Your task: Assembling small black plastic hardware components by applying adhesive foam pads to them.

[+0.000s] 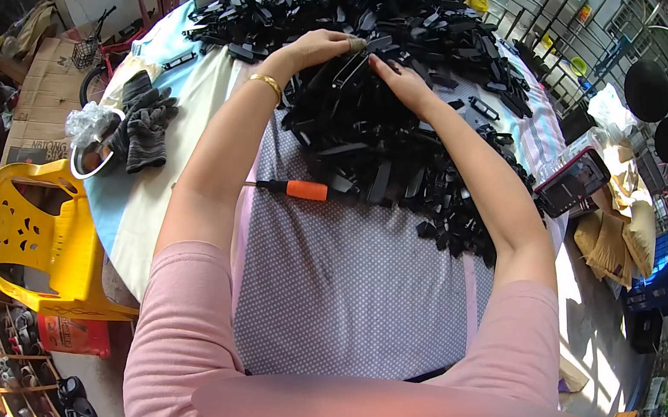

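Note:
Both my arms stretch forward over a table heaped with black plastic pieces (295, 8). My left hand (321, 49), with a gold bangle at its wrist, is closed, its thumb and fingers pinching a dark, flat-ended plastic piece (380, 44) at the near side of the far heap. My right hand (404, 86) meets it from the right, fingertips closed at the same spot; its grip is partly lost among the black parts. Below both hands lies a nearer mound of black pieces (335, 114). Closer to me rests a tool with an orange and black handle (306, 191).
Dark grey gloves (144, 124) and a bowl (90, 165) with a clear plastic bag sit at the table's left edge. A yellow chair (73, 251) stands left of the table. A phone (575, 182) is propped at the right. Dotted cloth (356, 290) covers the near table.

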Demonstrator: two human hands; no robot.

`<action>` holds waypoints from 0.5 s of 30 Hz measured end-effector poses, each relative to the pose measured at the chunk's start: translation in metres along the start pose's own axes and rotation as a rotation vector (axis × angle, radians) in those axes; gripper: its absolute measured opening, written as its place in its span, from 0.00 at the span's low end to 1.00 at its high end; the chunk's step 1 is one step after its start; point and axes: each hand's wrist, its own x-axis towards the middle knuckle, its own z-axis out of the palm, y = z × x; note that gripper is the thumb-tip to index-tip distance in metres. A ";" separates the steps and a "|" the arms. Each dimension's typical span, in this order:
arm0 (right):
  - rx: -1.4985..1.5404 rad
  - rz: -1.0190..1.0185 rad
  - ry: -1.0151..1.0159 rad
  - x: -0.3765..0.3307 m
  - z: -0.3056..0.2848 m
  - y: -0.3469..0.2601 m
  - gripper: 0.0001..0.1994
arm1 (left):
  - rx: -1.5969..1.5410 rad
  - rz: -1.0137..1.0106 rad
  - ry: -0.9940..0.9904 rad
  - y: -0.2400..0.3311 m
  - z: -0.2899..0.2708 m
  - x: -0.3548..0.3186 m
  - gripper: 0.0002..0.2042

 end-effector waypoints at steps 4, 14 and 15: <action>-0.140 -0.070 -0.042 -0.026 0.015 0.001 0.35 | -0.031 0.007 -0.065 0.010 -0.001 -0.048 0.24; -0.431 -0.073 -0.193 -0.062 0.004 -0.036 0.39 | 0.076 -0.148 -0.032 0.042 0.000 -0.120 0.25; -0.575 -0.015 -0.220 -0.068 0.000 -0.055 0.40 | 0.079 -0.160 -0.030 0.050 -0.003 -0.132 0.25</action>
